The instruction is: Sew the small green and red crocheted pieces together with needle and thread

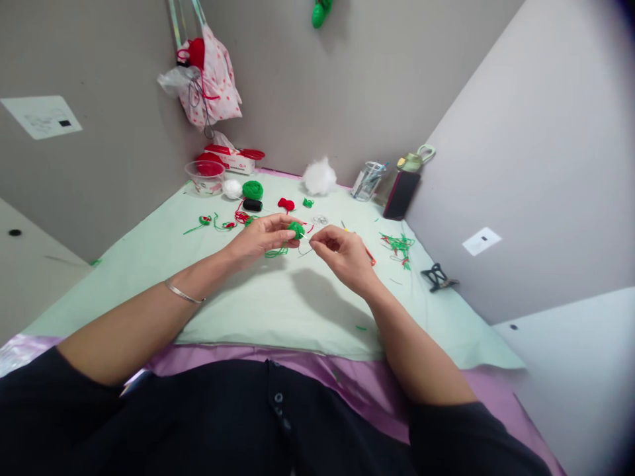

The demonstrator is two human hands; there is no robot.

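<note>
Small green yarn piece held between two bare hands

From where I stand, the person's left hand (260, 238) has its fingers clamped on a small green yarn piece (296, 230), held up over the middle of the table (238, 311). The right hand (347, 256) is just beside it, thumb and forefinger pinched together on a thin pale tool (306, 237) whose far end meets the green piece; whether it goes in, I cannot tell. A dark thread (304, 253) curves below.

Behind the left hand sit a black spool (253, 205), a green yarn ball (253, 190) and a white yarn ball (232, 190), with a clear bowl (205, 180) near them. A little red piece (286, 204) and a smaller green bit (308, 203) lie past the fingers, and farther back there's a tuft of white stuffing (319, 177). Over on the right, a dark phone (401, 196) leans by a bottle (409, 162), next to a clear cup (368, 182) of pens. Nearer the right hand, green and red yarn scraps (397, 246) lie in a loose tangle.
</note>
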